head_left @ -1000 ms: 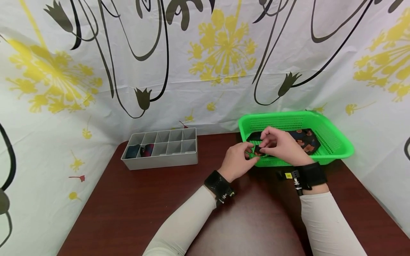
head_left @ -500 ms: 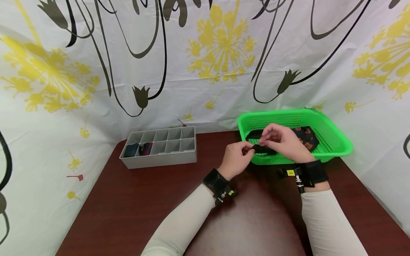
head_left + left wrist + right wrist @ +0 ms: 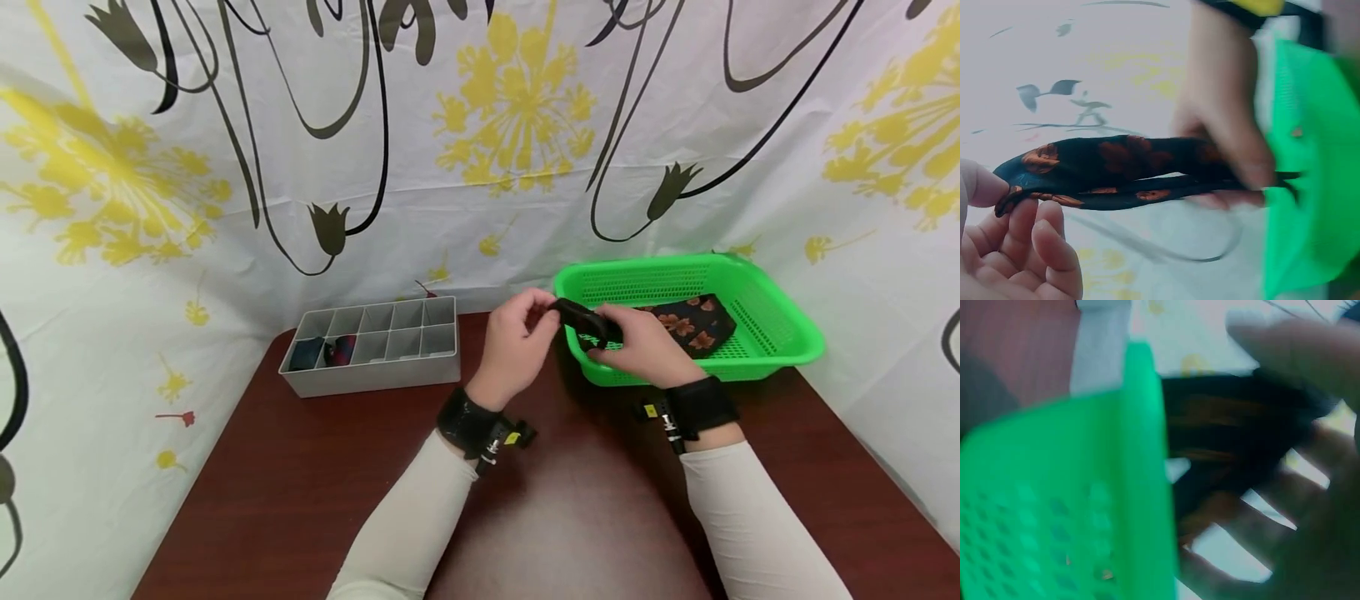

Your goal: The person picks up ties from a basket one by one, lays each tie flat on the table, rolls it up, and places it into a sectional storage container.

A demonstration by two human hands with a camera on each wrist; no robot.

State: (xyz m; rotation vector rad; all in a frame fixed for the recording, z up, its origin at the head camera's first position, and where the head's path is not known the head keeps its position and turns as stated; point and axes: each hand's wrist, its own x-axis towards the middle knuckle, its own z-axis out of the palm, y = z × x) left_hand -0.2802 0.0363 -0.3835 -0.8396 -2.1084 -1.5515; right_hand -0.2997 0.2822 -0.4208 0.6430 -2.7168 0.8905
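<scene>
Blurred right hand [image 3: 1310,456], basket [image 3: 1072,506]

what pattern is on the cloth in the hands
Dark cloth with orange flowers, clearest in the left wrist view.

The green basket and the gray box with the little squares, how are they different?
The green basket is bright green with holey mesh walls; the gray box is dull gray with solid walls. The basket is one open space; the box is split into many small compartments. The basket holds a dark flowered cloth; the box has dark items only in its left end compartments. Both sit on the brown table.
</scene>
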